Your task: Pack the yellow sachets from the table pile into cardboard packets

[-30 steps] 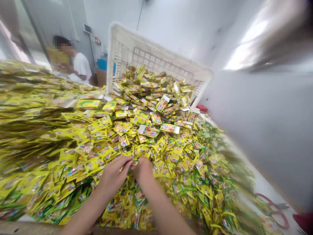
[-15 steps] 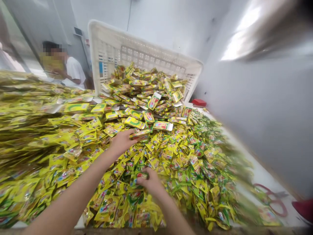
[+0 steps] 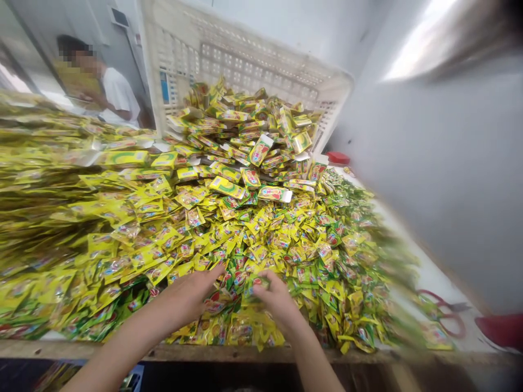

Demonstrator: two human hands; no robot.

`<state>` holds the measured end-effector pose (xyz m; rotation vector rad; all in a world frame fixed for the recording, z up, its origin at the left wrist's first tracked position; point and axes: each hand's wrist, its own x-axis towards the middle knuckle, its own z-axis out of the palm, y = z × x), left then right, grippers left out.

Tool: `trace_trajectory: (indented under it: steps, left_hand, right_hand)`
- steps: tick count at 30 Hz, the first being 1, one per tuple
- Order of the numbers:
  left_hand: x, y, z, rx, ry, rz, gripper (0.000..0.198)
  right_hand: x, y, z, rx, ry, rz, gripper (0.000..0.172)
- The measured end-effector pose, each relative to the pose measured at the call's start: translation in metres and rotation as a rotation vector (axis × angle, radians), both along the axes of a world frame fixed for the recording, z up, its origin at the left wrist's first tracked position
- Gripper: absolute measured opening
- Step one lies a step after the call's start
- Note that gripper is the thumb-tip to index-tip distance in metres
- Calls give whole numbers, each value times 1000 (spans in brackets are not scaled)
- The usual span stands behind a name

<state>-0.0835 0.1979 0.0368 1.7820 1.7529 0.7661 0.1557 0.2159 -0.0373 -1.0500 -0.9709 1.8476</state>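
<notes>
A deep heap of small yellow and green sachets [image 3: 286, 239] covers the table. My left hand [image 3: 190, 294] lies on the sachets near the front edge, fingers stretched out and pointing right, with nothing visibly in it. Close beside it, my right hand [image 3: 278, 299] is closed, its fingertips pinching one green and yellow sachet [image 3: 255, 283] at the top of the pile. Further back lie flat yellow cartons [image 3: 226, 187], spilling from a tipped white plastic crate [image 3: 245, 54].
Red-handled scissors [image 3: 445, 318] lie on the white tabletop at the right, near a red object [image 3: 500, 329]. Another red item [image 3: 337, 158] sits by the crate. A person in a white shirt [image 3: 116, 98] stands at the back left. The wooden table edge [image 3: 204, 354] runs along the front.
My left hand reached out to a flat carton in the pile's middle, then came back to the front beside my right hand. The view tilted down slightly.
</notes>
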Motion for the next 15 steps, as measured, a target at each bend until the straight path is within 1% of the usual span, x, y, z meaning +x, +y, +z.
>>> trace_trajectory:
  steps: [1,3,5,7,9,10,12,13,15]
  left_hand:
    - [7,4,1,-31,1,-59,45]
    - [24,12,2,-85,-7,-182,51]
    - [43,19,-1,-94,-113,-253,55]
    - [61,22,-10,-74,-262,-273,58]
    - [75,21,-24,-54,-387,-218,59]
    - [80,18,-32,-59,-443,-176,58]
    - [83,11,-46,-95,-567,-97,52]
    - [81,7,-53,-112,-629,-61,47]
    - [75,-1,-63,-110,-723,15,39]
  right_hand:
    - [1,-2,2,20,-14,-27,38]
    - [1,-5,11,102,-51,-150,33]
    - [1,-4,24,226,-105,-284,29]
    - [2,-2,38,366,-171,-329,24]
    - [3,1,46,523,-275,-297,18]
    - [3,2,47,601,-343,-273,15]
    - [5,1,44,723,-477,-243,14]
    - [4,-1,41,756,-521,-250,14]
    - [2,-5,33,760,-553,-317,15]
